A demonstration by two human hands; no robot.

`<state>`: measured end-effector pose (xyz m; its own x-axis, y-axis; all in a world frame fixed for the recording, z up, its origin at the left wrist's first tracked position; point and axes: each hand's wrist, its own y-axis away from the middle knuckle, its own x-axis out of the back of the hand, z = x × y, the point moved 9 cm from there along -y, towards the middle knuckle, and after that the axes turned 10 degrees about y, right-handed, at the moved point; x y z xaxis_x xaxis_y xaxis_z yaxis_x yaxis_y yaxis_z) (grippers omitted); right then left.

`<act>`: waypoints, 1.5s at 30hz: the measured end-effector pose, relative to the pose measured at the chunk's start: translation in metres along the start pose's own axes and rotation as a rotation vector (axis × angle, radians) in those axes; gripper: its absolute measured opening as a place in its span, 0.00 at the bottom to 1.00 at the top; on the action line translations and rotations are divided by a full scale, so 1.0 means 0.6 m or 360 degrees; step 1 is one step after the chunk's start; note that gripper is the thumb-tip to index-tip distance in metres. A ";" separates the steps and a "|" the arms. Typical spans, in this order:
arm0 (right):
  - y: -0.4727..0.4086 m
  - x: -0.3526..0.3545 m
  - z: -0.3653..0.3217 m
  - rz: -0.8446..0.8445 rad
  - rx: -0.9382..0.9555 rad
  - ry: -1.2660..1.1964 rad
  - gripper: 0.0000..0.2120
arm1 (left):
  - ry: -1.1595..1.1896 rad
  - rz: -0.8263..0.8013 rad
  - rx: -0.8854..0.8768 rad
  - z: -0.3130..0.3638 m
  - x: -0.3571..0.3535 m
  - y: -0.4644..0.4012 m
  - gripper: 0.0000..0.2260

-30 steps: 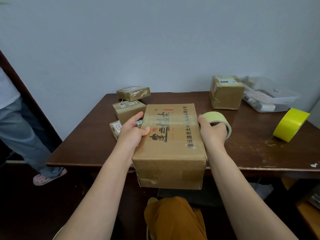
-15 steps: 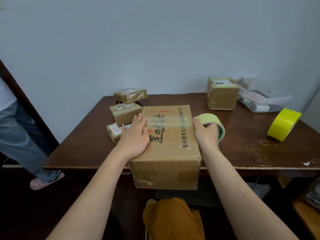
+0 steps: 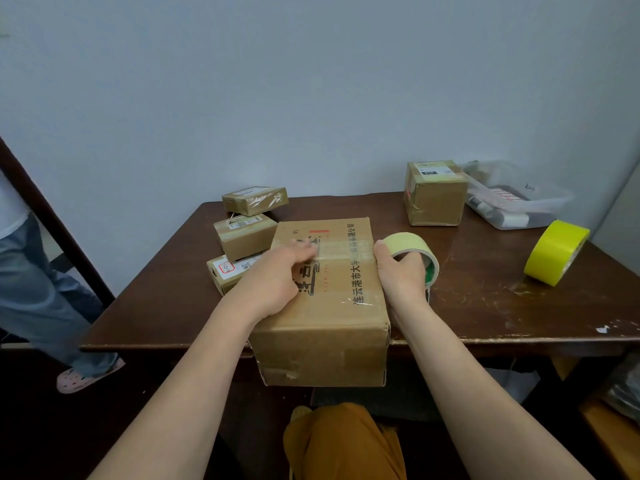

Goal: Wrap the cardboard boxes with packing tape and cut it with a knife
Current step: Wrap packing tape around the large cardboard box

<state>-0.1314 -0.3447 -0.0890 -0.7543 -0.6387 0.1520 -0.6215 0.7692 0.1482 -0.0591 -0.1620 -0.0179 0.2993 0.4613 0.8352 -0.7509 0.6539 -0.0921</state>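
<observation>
While a person in blue jeans (image 3: 31,289) stood at nine o'clock, three small brown cardboard parcels (image 3: 244,237) lay at ten o'clock on the dark wooden table (image 3: 502,306). At the table's six o'clock edge sat the large printed brown cardboard box (image 3: 332,306), overhanging slightly. Flat on its top, the left hand (image 3: 277,282) pressed down a clear strip of tape with straight fingers. Against the box's right side, the right hand (image 3: 401,275) gripped the pale green tape roll (image 3: 415,254). Stiff and seemingly light, the box would best be steadied from above. At one o'clock stood a cube-shaped cardboard box (image 3: 434,195) and a clear plastic tub (image 3: 512,202); at three o'clock, a yellow tape roll (image 3: 556,252).
</observation>
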 end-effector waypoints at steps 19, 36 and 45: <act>0.003 -0.010 -0.004 -0.0158 0.0171 -0.0116 0.27 | -0.0240 -0.0229 -0.0219 0.060 -0.063 -0.024 0.21; -0.011 -0.017 0.033 -0.0603 -0.0257 -0.0531 0.30 | -0.0386 -0.0274 0.0041 0.068 -0.099 -0.043 0.47; -0.011 -0.004 -0.044 -0.0494 0.0172 -0.0214 0.28 | -0.0025 0.0161 -0.0023 0.088 -0.066 -0.023 0.45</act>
<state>-0.1201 -0.3487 -0.0645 -0.5424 -0.8400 -0.0150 -0.8390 0.5406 0.0617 -0.0915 -0.2208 -0.0212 0.2132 0.5161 0.8296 -0.7683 0.6130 -0.1840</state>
